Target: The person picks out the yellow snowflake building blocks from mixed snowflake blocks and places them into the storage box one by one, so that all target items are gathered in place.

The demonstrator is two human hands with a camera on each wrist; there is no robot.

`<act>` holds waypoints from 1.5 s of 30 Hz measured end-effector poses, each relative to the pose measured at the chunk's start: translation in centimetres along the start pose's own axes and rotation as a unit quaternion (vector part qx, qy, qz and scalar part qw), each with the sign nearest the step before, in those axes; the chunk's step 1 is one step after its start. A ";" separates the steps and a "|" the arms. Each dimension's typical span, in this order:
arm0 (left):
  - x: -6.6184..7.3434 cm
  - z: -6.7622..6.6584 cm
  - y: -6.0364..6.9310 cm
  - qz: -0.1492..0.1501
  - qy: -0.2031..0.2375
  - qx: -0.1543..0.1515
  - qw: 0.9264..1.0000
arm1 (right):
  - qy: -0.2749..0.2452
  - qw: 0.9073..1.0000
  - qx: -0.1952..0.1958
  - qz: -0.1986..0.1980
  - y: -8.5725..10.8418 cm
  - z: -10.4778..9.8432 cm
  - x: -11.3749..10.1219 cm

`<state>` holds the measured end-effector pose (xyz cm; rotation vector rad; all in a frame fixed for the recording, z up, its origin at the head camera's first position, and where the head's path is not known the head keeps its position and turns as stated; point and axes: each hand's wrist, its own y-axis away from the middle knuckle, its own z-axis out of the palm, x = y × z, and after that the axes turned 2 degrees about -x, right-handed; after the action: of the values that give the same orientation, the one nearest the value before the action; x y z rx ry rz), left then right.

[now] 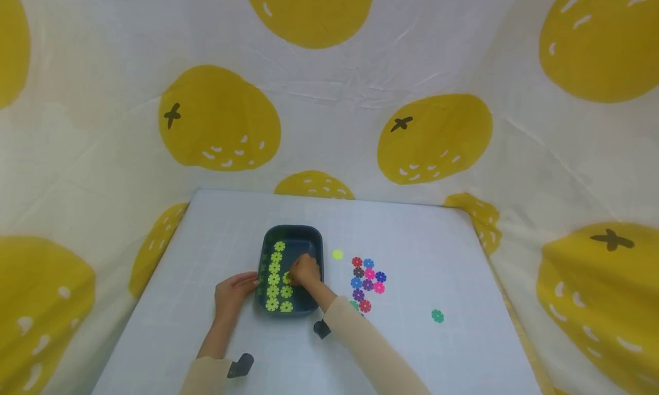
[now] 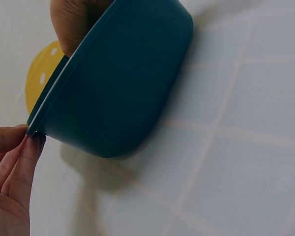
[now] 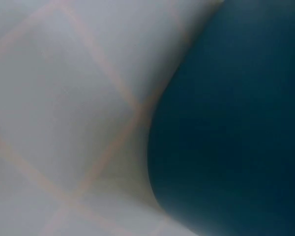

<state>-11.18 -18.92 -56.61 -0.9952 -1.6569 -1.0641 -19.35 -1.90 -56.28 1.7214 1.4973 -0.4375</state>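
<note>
A dark teal rectangular tray (image 1: 320, 252) stands on the table, and the left wrist view shows its outer wall (image 2: 123, 93). Inside it lie yellow-green, flower-shaped plastic discs (image 1: 274, 267) in a long column at the left and a shorter one beside it. My left hand (image 1: 231, 296) pinches the tray's left rim between thumb and fingers. My right hand (image 1: 305, 270) reaches into the tray and pinches a yellow-green disc (image 1: 287, 278) at the upper end of the shorter column; the fingers partly cover it. In the right wrist view only the tray's outer wall (image 3: 231, 128) shows.
One yellow-green disc (image 1: 337, 254) lies just right of the tray. Farther right is a cluster of red, blue, pink, purple and dark discs (image 1: 368, 284), partly behind the right sleeve. A lone green disc (image 1: 437, 316) lies apart. A fruit-patterned cloth (image 1: 329, 126) hangs around the table.
</note>
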 end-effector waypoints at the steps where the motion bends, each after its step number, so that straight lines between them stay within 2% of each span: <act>1: 0.0 0.1 0.0 0.000 -0.001 -0.002 1.000 | 0.010 1.000 0.004 -0.003 0.0 0.0 0.1; 7: 0.2 0.0 0.2 0.003 -0.009 0.003 1.000 | 0.090 0.994 0.025 -0.056 0.1 0.2 0.2; 16: 0.0 -0.1 0.1 -0.006 -0.014 -0.008 1.000 | 0.122 0.989 0.029 -0.079 0.1 0.6 0.7; 18: 0.0 -0.1 0.1 -0.007 -0.014 -0.010 1.000 | 0.119 0.987 0.039 -0.102 0.2 0.5 0.6; 20: 0.0 -0.2 0.2 -0.006 -0.012 -0.012 1.000 | 0.103 0.984 0.068 -0.129 0.2 -0.2 0.3; 22: 0.1 -0.3 0.2 -0.004 -0.011 -0.012 1.000 | 0.067 0.980 0.099 -0.157 0.2 -1.7 -0.2; 24: 0.1 -0.4 0.2 -0.004 -0.013 -0.012 1.000 | 0.033 0.976 0.138 -0.168 -0.2 -3.8 -0.5; 26: 0.0 -0.5 0.2 -0.004 -0.014 -0.012 1.000 | 0.000 0.973 0.172 -0.156 -1.0 -6.1 -0.2; 28: 0.0 -0.5 0.1 -0.004 -0.012 -0.011 1.000 | -0.008 0.972 0.197 -0.130 -2.1 -8.2 0.8; 30: -0.1 -0.3 0.1 -0.002 -0.009 -0.012 1.000 | 0.018 0.973 0.212 -0.095 -3.2 -9.7 2.5; 32: 0.0 -0.2 0.0 0.000 -0.005 -0.010 1.000 | 0.064 0.974 0.204 -0.073 -4.1 -10.6 4.2; 35: 0.0 -0.1 0.0 -0.001 -0.006 -0.009 1.000 | 0.103 0.980 0.162 -0.054 -4.7 -10.9 6.2; 39: -0.2 -0.2 0.0 -0.005 -0.012 -0.014 1.000 | 0.090 0.988 0.115 -0.052 -4.3 -10.2 7.5; 41: -0.1 -0.2 0.1 -0.006 -0.018 -0.015 1.000 | 0.095 0.988 0.111 -0.053 -4.0 -9.7 7.6; 45: 0.1 -0.3 0.1 -0.010 -0.019 -0.019 1.000 | 0.116 0.983 0.133 -0.049 -3.7 -9.0 7.5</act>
<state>-11.00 -19.13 -56.46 -1.0302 -1.6856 -1.1000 -23.16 9.71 -57.23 1.9655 1.7595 -0.5217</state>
